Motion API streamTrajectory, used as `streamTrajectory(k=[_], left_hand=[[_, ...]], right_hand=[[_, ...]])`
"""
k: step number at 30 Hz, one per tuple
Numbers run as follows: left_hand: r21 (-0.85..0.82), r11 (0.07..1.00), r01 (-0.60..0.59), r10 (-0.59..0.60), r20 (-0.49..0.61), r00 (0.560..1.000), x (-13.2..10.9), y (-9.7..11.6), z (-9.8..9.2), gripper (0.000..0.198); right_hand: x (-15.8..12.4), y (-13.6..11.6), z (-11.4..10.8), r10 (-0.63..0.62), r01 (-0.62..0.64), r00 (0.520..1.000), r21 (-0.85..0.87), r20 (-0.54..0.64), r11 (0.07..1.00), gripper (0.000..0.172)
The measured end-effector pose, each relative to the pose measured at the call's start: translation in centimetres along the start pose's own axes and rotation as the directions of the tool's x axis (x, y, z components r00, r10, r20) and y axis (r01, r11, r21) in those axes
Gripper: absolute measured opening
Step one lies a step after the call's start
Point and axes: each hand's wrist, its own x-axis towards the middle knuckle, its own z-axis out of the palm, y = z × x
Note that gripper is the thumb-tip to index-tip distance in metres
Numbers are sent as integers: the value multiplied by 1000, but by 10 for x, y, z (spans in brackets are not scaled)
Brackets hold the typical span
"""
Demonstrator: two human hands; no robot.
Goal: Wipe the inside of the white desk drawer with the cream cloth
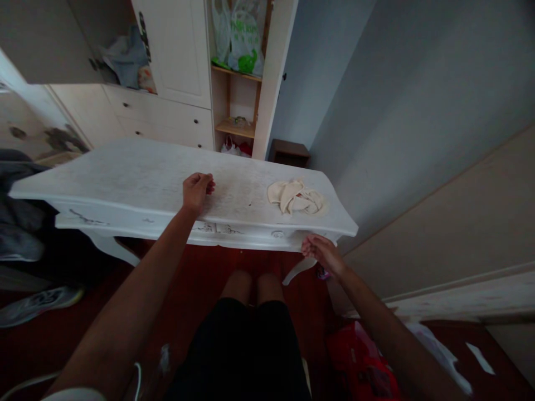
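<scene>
My left hand (198, 190) rests at the front part of the white table (137, 172), its fingers curled in and the thumb against them. No object shows in it. Lower and to the right, my right hand (320, 249) is just in front of the table's front edge, near the right leg. Its fingers are bent toward the palm, and I see nothing in them. A crumpled cream cloth (296, 196) lies on the right part of the tabletop, between and beyond the two hands, touched by neither. Dark smudges mark the tabletop around my left hand.
Behind the table stands a white cabinet (175, 50) with open shelves holding plastic bags (242, 36). A small brown box-like piece (289, 152) stands by the wall. On the floor are a shoe (39, 303) at left and a red bag (361, 362) at right.
</scene>
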Motion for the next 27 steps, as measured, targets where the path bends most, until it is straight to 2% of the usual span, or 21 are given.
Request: streamTrajectory(k=[1,3,6,10,15,19,24,27], left_hand=[[0,1000,2,-2,-2,1000,0,1,0,16],[4,1000,6,-6,-5,1000,0,1,1,16],[8,1000,10,-10,-8,1000,0,1,1,16],[-7,1000,8,-8,13,1000,0,0,0,16],[10,1000,5,-5,17,1000,-1,1,0,16],[9,1000,7,-7,10,1000,-2,2,0,17],[-23,1000,-4,5,24,1000,0,-2,-1,17],[-25,1000,-15,16,33,999,1,-4,-2,18]], right_hand=[[-1,5,6,129,-133,990,54,61,990,35],[-1,14,17,333,-356,931,164,150,920,43],[8,23,31,487,-520,854,327,185,789,50],[24,28,47,530,-544,828,485,182,684,41],[40,31,61,518,-568,815,544,261,618,40],[47,35,66,511,-576,809,564,290,592,39],[53,40,70,433,-535,842,603,321,593,26],[53,42,71,414,-526,849,607,329,596,24]])
